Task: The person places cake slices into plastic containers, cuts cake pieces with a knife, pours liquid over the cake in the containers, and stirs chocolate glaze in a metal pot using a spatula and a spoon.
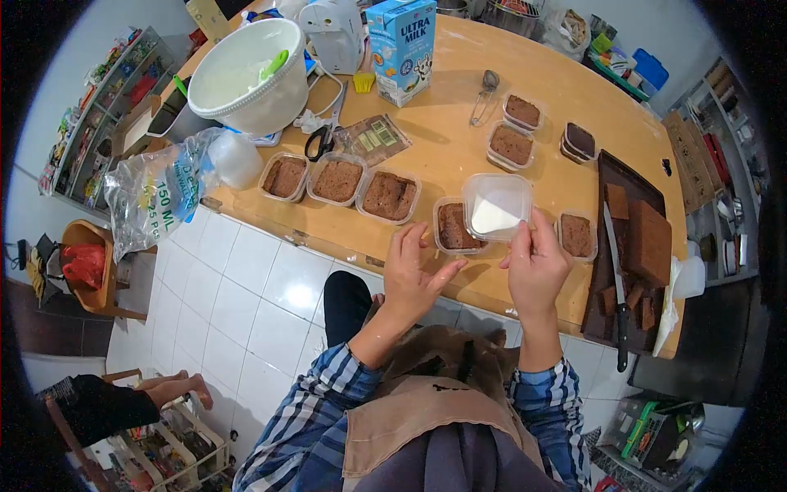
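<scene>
My right hand (539,266) pinches the edge of a clear plastic container (498,189) that has a smooth patch of white cream in it. It is held over the table edge and partly covers a container of brown cake (456,228) below. My left hand (414,275) is empty, its fingers apart, close to that cake container's left side. Three more cake-filled containers (389,197) stand in a row to the left. Another container of cake (577,236) sits right of my right hand. Further back are several more, some of them stacked (511,145).
A dark tray (607,283) on the right bears a cake block (648,242) and a long knife (614,279), its handle over the edge. Left are a white bowl of cream (246,78), scissors (320,143) and a plastic bag (156,193). Behind stand a milk carton (401,53) and small sieve (489,80).
</scene>
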Motion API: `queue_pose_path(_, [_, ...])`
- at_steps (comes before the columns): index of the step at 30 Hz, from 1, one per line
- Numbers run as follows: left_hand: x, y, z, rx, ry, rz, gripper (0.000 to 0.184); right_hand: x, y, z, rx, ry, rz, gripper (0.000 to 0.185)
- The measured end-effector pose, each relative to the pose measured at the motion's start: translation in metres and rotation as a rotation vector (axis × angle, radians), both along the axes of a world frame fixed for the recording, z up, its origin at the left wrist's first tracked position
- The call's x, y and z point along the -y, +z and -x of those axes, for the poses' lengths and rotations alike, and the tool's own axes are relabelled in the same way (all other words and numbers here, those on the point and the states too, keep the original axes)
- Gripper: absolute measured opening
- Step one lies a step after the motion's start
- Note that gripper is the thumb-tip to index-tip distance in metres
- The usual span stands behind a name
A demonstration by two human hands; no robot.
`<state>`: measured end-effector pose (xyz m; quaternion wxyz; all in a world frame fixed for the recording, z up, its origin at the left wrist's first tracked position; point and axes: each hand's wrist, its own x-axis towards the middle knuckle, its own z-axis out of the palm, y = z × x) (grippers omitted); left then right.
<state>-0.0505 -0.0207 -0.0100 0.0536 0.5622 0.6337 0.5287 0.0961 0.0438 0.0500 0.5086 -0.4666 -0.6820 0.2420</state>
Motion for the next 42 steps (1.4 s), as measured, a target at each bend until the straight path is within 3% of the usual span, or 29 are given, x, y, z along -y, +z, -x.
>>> queue_pose_path(22, [-0.001, -0.002, 0.002, -0.026, 0.016, -0.017, 0.063, -0.006, -0.011, -0.001, 0.224, -0.068, -0.217, 0.025])
queue_pose_path(42, [0.000, -0.001, 0.002, -0.037, 0.023, -0.029, 0.062, -0.004, 0.001, -0.009, 0.111, -0.109, -0.092, 0.024])
